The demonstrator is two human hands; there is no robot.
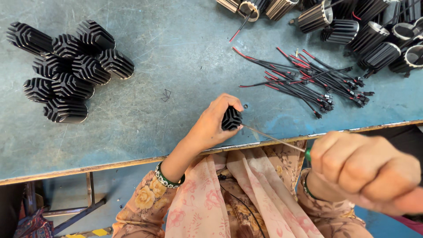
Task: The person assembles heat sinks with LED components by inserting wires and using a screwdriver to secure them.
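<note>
The left hand [211,125] closes its grip around a small black finned heat sink [231,118], fingers wrapped over the top and thumb beneath, holding it at the near edge of the blue tabletop [176,57]. The right hand [365,169] is clenched in a full fist on the green handle [308,155] of a screwdriver, whose thin metal shaft [271,137] runs up and to the left until its tip meets the side of the held heat sink.

We judge the work to be partway through. To the far left, well apart from the hands, lies a neat pile of finned heat sinks [68,70], laid on their sides and touching one another. At the top right sits a looser heap of finned housings [365,31], several showing open ring-shaped ends. Between that heap and the hands lies a bundle of red and black wires [308,79] with small connectors. We cannot tell which pile holds finished pieces. One small dark speck, perhaps a screw [245,106], rests just beside the left hand.
</note>
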